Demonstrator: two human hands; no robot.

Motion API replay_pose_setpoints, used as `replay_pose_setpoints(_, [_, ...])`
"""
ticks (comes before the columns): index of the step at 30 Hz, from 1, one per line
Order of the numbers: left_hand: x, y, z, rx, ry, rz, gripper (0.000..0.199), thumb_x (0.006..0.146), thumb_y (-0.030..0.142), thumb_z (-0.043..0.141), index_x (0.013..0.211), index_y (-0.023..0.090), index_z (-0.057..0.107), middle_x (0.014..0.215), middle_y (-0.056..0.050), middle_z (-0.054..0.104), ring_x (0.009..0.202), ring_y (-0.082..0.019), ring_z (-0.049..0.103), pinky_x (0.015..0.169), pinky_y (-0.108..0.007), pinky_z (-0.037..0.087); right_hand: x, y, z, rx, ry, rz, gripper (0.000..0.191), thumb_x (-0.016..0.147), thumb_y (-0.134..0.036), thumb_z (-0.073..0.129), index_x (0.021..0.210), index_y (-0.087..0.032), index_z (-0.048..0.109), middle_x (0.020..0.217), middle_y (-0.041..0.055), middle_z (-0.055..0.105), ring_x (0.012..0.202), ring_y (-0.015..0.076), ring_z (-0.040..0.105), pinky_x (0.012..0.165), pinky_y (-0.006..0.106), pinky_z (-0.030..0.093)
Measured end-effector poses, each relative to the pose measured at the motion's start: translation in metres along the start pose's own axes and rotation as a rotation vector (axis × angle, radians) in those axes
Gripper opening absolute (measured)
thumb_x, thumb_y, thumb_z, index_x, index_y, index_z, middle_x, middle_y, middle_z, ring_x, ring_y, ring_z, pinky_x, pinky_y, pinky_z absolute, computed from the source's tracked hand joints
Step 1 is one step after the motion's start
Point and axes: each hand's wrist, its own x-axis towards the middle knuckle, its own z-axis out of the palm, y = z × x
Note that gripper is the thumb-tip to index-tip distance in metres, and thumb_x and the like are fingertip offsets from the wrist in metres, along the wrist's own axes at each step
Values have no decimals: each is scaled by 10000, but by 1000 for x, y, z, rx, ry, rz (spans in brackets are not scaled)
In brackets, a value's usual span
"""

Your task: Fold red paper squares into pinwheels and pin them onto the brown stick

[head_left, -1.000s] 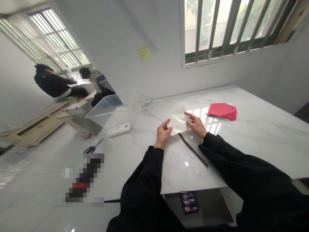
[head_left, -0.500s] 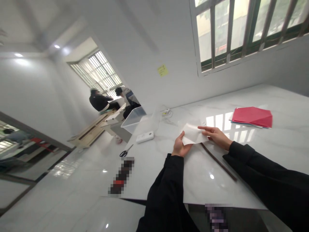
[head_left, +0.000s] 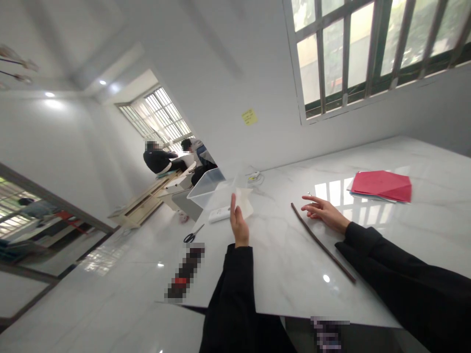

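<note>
Left of centre, the left hand (head_left: 240, 229) is closed lightly on the paper (head_left: 244, 202), a pale, bent sheet raised above the table; the fingers hide part of the grip. The paper should be very light, limp and easily creased, best taken flat near an edge between thumb and fingertips. To its right, the stick (head_left: 324, 242), dark, slender and slightly curved, lies slantwise; it is probably light and fairly stiff, its smooth look suggesting some roll, and is best pinched near mid-length. Just beside its upper part is the right hand (head_left: 327, 214), fingers loosely spread, with nothing seen in its hold; whether it touches the table cannot be told. Surface and room, left to right: two people (head_left: 158, 159) (head_left: 197, 153) sit by a far window; then come scissors (head_left: 190, 238), a clear box (head_left: 206, 185), a white device (head_left: 220, 214) and a cable (head_left: 253, 176). A yellow note (head_left: 249, 116) is on the wall. The glossy, pale, veined table (head_left: 272, 274) reflects the barred window (head_left: 346, 54); red sheets (head_left: 382, 185) lie at right.
</note>
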Motion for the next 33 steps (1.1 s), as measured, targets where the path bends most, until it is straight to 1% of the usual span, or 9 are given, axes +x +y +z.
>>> replay_pose_setpoints(3, [4,3,-47,582,-233,328,517,1016,362,379,1527,298,419,1670,3,242,1553,-231,162,1271,-427,117,2,2,0,-8,-8,-15,615,807,-458,766,1336,-203,583,1043,108,730,790,178,673,750,333,558])
replay_pose_setpoints(8, [-27,-26,-86,1186,-825,67,560,1015,503,345,1555,355,350,1668,10,238,1555,-282,140,1246,-532,113,4,4,0,-44,-19,-20,580,789,-447,781,1289,-207,611,1012,98,730,786,183,677,752,344,558])
replay_pose_setpoints(11, [-37,-39,-91,1313,-933,39,717,961,674,341,1595,363,219,1692,4,116,1562,-304,70,1241,-540,99,5,5,0,-59,-20,-36,567,774,-450,786,1260,-206,626,985,90,732,772,178,669,733,337,550])
replay_pose_setpoints(18, [-21,-36,-97,1372,-861,-97,710,944,703,305,1583,401,239,1695,29,117,1559,-347,49,1222,-588,96,6,5,0,-46,-16,-43,507,772,-428,770,1211,-197,667,893,60,728,699,146,630,684,305,530])
replay_pose_setpoints(22, [-7,-24,-85,1361,-846,-204,728,888,724,405,1507,341,396,1665,-49,253,1514,-391,217,1165,-636,217,4,2,2,-39,-3,-21,463,768,-401,765,1173,-190,688,849,49,715,691,142,620,687,297,526])
replay_pose_setpoints(25, [1,-15,-63,1384,-842,-240,722,802,718,556,1386,295,516,1564,-109,422,1386,-426,409,1104,-633,305,3,0,2,-10,15,-16,453,762,-388,769,1160,-187,688,847,46,707,696,137,611,686,290,517])
replay_pose_setpoints(27, [3,-11,-44,1386,-777,-211,677,811,691,571,1344,275,548,1519,-119,471,1369,-423,422,1106,-610,309,3,-1,2,18,17,-15,457,759,-390,769,1157,-182,684,841,43,700,688,132,600,675,285,508])
replay_pose_setpoints(31, [0,-5,1,1233,-654,29,625,869,539,606,1400,227,495,1479,-123,514,1365,-317,452,1133,-438,334,5,1,1,37,-6,-16,452,770,-390,759,1157,-170,679,823,36,691,681,125,586,661,275,491])
replay_pose_setpoints(33, [-7,0,28,1159,-649,75,490,896,489,590,1303,216,570,1266,-118,658,1202,-274,584,1063,-376,396,5,2,1,34,-7,-18,450,776,-387,752,1161,-167,677,822,34,690,681,123,583,664,272,488])
